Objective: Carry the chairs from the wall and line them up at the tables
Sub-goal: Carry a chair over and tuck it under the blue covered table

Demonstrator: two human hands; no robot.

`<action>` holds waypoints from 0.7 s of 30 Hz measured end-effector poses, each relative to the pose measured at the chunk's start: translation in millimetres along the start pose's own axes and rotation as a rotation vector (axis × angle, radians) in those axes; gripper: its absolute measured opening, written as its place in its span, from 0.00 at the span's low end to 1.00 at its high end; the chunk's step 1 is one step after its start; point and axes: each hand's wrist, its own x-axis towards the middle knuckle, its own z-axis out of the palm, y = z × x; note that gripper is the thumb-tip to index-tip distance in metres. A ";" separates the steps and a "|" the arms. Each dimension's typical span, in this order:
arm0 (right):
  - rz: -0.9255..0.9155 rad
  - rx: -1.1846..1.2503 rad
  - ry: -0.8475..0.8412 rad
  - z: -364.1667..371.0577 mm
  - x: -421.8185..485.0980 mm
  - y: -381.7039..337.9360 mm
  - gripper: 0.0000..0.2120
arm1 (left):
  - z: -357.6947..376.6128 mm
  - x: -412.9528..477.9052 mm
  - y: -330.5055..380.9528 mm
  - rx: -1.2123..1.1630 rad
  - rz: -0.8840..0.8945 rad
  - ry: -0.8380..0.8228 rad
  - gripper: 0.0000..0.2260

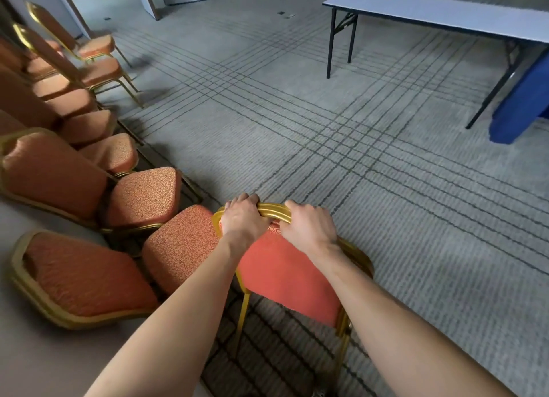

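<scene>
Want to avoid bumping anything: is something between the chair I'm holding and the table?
Nothing visible. The left hand and right hand grip the chair; only carpet lies between it and the table.

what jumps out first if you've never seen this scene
The left hand and right hand grip an orange chair by its gold top rail at bottom centre. A row of matching chairs lines the left side, and a long folding table stands at upper right.

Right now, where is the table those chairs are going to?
In the head view, the table stands at the upper right, across the carpet from the row of chairs on the left, a blue cloth beside its leg.
</scene>
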 end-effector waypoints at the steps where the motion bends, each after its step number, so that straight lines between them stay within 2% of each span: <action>1: -0.019 -0.016 0.013 0.3 3.6 8.8 0.10 | 2.2 2.2 5.4 0.010 0.001 0.015 0.15; 7: -0.001 -0.076 0.082 4.9 17.6 76.9 0.12 | 22.0 21.7 49.8 0.052 0.093 0.027 0.14; 10: 0.160 -0.091 0.153 8.0 12.9 116.8 0.11 | 33.8 34.9 88.9 0.034 0.160 -0.040 0.16; 14: 0.333 -0.105 0.252 8.8 8.9 162.7 0.11 | 50.2 47.4 136.9 0.048 0.277 -0.070 0.11; 17: 0.364 -0.076 0.247 13.8 24.3 162.8 0.08 | 54.2 66.1 130.6 0.053 0.286 -0.075 0.11; 21: 0.422 -0.011 0.228 22.9 47.6 154.2 0.08 | 58.8 93.8 114.6 0.055 0.338 -0.069 0.17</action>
